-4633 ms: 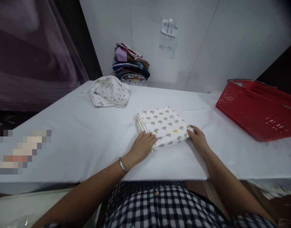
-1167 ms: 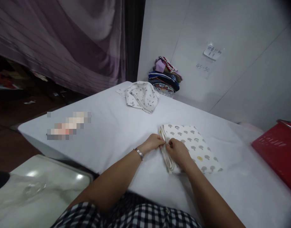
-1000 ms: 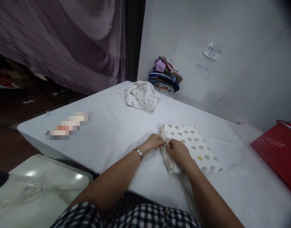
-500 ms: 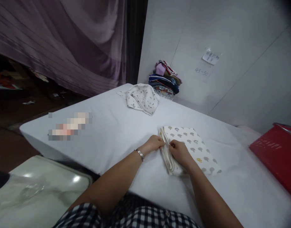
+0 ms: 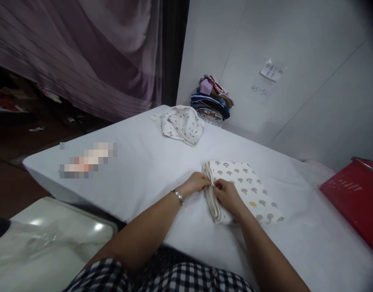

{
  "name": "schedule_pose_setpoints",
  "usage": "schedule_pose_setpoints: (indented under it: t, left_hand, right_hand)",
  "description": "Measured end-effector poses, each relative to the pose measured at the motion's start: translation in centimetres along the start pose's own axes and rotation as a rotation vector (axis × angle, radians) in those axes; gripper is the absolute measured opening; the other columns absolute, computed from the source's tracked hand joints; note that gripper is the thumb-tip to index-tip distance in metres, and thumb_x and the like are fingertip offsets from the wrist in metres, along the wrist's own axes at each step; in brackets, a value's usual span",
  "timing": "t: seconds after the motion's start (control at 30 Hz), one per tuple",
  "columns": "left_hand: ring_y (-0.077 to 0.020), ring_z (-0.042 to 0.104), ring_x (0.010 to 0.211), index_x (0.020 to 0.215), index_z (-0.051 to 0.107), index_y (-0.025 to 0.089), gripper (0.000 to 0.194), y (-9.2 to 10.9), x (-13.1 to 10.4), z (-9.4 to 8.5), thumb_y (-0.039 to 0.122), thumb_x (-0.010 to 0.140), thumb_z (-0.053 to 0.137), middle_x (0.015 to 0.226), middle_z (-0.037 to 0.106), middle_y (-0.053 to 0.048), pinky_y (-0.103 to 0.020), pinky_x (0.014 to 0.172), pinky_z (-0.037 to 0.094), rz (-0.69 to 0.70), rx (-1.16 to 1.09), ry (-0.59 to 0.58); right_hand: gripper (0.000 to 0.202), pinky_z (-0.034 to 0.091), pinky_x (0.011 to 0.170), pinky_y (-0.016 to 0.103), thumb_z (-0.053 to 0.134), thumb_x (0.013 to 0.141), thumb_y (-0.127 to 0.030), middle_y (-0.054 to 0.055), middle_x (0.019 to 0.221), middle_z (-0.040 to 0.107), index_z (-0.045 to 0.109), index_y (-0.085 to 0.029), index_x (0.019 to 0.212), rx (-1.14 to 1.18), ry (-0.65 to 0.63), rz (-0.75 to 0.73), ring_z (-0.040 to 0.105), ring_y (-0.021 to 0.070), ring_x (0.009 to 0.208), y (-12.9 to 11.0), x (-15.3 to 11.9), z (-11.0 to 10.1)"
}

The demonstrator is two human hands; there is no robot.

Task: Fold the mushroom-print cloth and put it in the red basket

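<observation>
A folded cream cloth [image 5: 250, 186] with grey and yellow mushroom prints lies on the white-covered table [image 5: 128, 162], its stacked layers showing along the left edge. My left hand [image 5: 198, 182], with a silver bracelet at the wrist, pinches those layered edges from the left. Close beside it, my right hand [image 5: 227, 192] is closed on the same edge, its forearm passing over the cloth's near side. The fingertips of both hands almost meet.
Farther back lies a crumpled white patterned cloth [image 5: 185, 125], with a stack of folded fabrics [image 5: 211, 101] behind it by the wall. A red container [image 5: 353, 194] stands at the right. A pixelated item [image 5: 89, 160] is on the left, near a glossy pale surface [image 5: 52, 239].
My right hand has shifted slightly left along the cloth's edge, closer to my left hand. The camera view has moved a little.
</observation>
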State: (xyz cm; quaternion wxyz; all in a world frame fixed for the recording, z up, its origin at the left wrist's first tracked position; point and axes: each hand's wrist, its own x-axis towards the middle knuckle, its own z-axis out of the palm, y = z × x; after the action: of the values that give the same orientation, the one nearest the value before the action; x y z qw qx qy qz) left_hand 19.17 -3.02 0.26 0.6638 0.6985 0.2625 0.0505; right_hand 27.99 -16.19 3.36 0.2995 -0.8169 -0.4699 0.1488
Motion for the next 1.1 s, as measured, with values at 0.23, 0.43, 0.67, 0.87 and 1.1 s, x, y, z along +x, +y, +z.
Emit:
schedule_pose_setpoints:
  t: [0.23, 0.43, 0.67, 0.87, 1.1]
  left_hand:
    - [-0.0054, 0.035, 0.035, 0.053, 0.049, 0.015, 0.020, 0.3, -0.2, -0.3, 0.026, 0.069, 0.053, 0.044, 0.049, 0.003, -0.020, 0.037, 0.022, -0.018, -0.025, -0.008]
    - [-0.0047, 0.034, 0.035, 0.054, 0.050, 0.015, 0.017, 0.6, -0.5, -0.2, 0.024, 0.068, 0.055, 0.043, 0.048, 0.004, -0.019, 0.037, 0.023, -0.028, -0.028, -0.021]
    - [-0.0048, 0.033, 0.036, 0.049, 0.047, 0.015, 0.019, 0.6, -0.4, -0.3, 0.022, 0.066, 0.054, 0.041, 0.045, 0.004, -0.019, 0.039, 0.024, -0.011, -0.038, -0.023]
    - [-0.0050, 0.031, 0.036, 0.046, 0.045, 0.016, 0.020, 0.8, -0.6, -0.5, 0.021, 0.065, 0.052, 0.038, 0.040, 0.005, -0.020, 0.039, 0.022, -0.004, -0.047, -0.038]
    - [-0.0056, 0.031, 0.037, 0.046, 0.046, 0.015, 0.019, 1.0, -0.8, -0.5, 0.021, 0.064, 0.050, 0.038, 0.040, 0.005, -0.021, 0.039, 0.021, -0.008, -0.038, -0.048]
  right_hand:
    - [0.014, 0.036, 0.048, 0.021, 0.051, 0.071, -0.026, 0.000, 0.062, 0.058, 0.060, -0.016, 0.074, 0.143, -0.027, 0.113, 0.050, 0.0112, 0.053, 0.2, 0.1, 0.0]
    - [0.014, 0.033, 0.038, 0.020, 0.054, 0.071, -0.030, -0.004, 0.053, 0.049, 0.056, -0.016, 0.075, 0.372, -0.098, 0.227, 0.043, 0.0086, 0.040, 0.6, 0.1, 0.0]
    - [0.013, 0.035, 0.049, 0.022, 0.050, 0.077, -0.028, -0.002, 0.056, 0.053, 0.056, -0.018, 0.075, 0.137, 0.006, 0.134, 0.047, 0.0108, 0.049, 0.0, -0.3, -0.7]
    - [0.011, 0.034, 0.059, 0.023, 0.049, 0.077, -0.019, 0.003, 0.069, 0.063, 0.059, -0.017, 0.074, -0.181, 0.022, 0.039, 0.053, 0.0135, 0.063, -1.2, -0.4, -0.3]
    - [0.015, 0.030, 0.057, 0.023, 0.053, 0.079, -0.032, 0.003, 0.073, 0.062, 0.058, -0.018, 0.081, -0.248, -0.009, 0.073, 0.052, 0.0139, 0.064, -1.6, -0.9, -0.1]
